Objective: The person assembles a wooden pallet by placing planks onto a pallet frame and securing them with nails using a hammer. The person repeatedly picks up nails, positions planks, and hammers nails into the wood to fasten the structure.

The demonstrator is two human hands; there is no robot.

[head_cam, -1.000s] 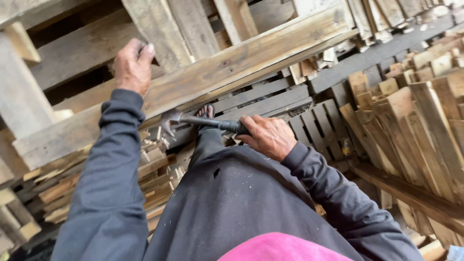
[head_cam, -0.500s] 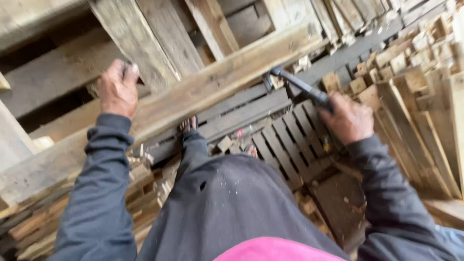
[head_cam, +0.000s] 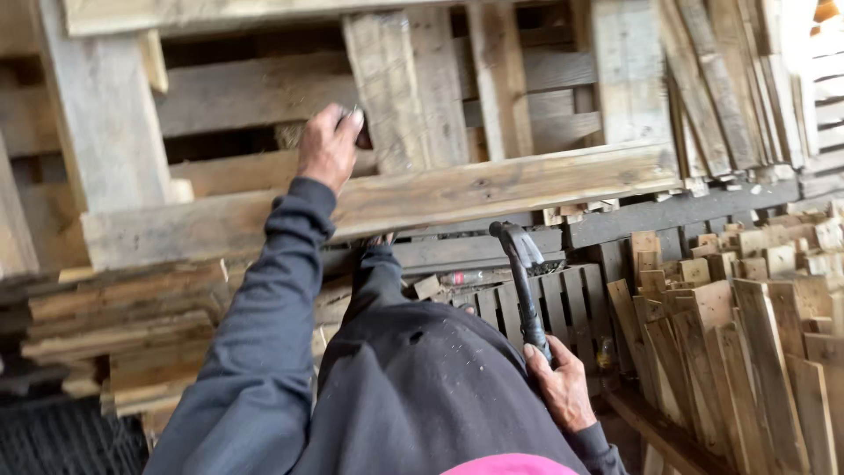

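Right hand (head_cam: 563, 391) fisted on hammer (head_cam: 525, 281) (handle near upright, head just under the plank (head_cam: 457, 198)); left hand (head_cam: 330, 145) grips board above.

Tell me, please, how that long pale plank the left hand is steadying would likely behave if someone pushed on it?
The plank looks thick and straight, so probably stiff, not floppy. It spans several pallet boards, so likely heavy. The left hand touches rough, weathered wood, unlikely to slip.
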